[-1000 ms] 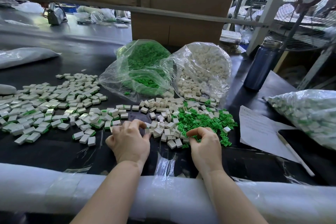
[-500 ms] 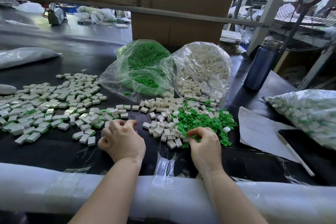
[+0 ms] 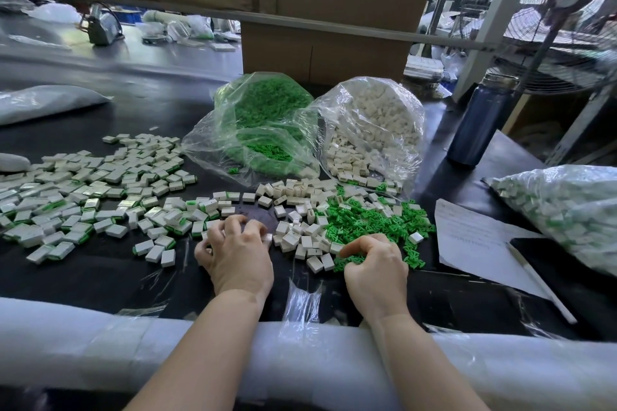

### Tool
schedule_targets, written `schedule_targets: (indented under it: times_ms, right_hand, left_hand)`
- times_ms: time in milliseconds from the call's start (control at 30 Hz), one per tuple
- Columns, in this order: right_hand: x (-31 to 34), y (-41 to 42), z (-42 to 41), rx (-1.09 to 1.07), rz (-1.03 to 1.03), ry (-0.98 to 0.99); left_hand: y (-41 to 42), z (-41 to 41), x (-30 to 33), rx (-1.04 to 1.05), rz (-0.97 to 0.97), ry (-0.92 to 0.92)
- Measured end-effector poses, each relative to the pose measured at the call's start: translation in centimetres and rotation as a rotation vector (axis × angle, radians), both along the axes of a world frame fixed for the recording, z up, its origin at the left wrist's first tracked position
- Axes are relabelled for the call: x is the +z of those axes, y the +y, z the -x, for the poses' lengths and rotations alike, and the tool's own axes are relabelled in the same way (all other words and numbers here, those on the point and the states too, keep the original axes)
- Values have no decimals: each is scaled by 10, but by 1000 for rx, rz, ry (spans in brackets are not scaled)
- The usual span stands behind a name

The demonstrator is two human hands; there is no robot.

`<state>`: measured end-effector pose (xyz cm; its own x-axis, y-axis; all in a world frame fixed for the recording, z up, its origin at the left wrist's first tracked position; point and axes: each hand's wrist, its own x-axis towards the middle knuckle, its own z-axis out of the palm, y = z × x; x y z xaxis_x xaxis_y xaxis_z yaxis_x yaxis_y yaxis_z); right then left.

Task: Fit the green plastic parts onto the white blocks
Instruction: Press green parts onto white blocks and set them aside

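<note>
My right hand (image 3: 375, 269) curls into the loose green plastic parts (image 3: 370, 222), pinching some so a clip is ready. My left hand (image 3: 238, 253) claws over the white blocks (image 3: 302, 237); whether it holds one, I cannot tell.

A small factory or assembly workshop: a long black desk (image 3: 100, 277) strewn with hundreds of white blocks (image 3: 100, 183) and loose green parts (image 3: 367, 223); bulk plastic bags (image 3: 374, 123) of the same pieces; big cardboard boxes (image 3: 327, 3) stacked behind; an industrial fan (image 3: 567, 20); a second desk (image 3: 133, 53) with tools beyond.
</note>
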<state>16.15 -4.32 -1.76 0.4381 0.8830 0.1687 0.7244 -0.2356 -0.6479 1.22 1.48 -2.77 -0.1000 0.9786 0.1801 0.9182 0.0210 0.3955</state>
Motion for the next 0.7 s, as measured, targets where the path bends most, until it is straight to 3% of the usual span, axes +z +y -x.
schedule_targets:
  times_ms: [133,300,400,567,700]
  right_hand:
    - [-1,0,1,4,66,-66]
    - [-2,0,4,11,76,-127]
    - [-2,0,4,21,66,-158]
    - [-5,2,2,19,26,-139]
    - [-5,3,0,48,-136,0]
  left_hand:
    - [1,0,1,15,-41,-53]
    - [-6,-2,5,-201,-248,-361]
    - [-11,-5,8,-382,-217,-489]
    - [-14,-9,9,-586,-171,-533]
    - [-15,-11,8,-675,-132,-549]
